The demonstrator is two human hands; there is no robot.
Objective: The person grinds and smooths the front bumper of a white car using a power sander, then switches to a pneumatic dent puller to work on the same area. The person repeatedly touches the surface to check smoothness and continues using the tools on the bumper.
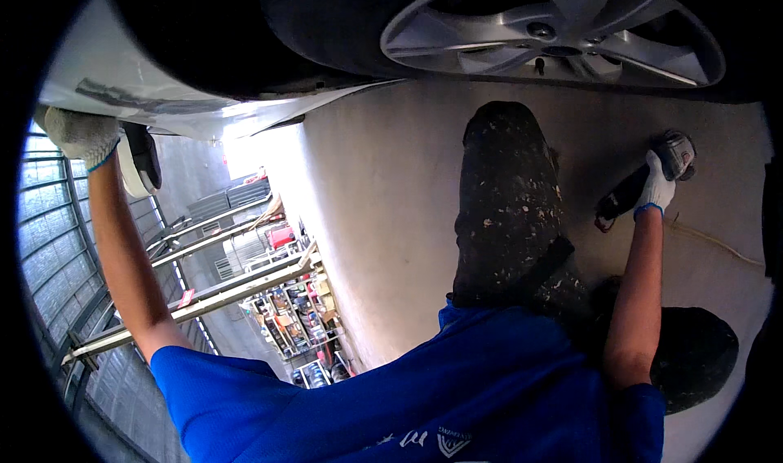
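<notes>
Two knit-gloved hands: left hand [80, 135] at nine o'clock presses flat on the smooth white panel [122, 63]; right hand [656, 187] at three grips a black grinder [644, 181].

A dark angle grinder [640, 181] with a grey round head lies in the gloved right hand [656, 187], head pointing away beyond the fingers. The white car panel [147, 79] sits under the left hand [80, 135].
</notes>
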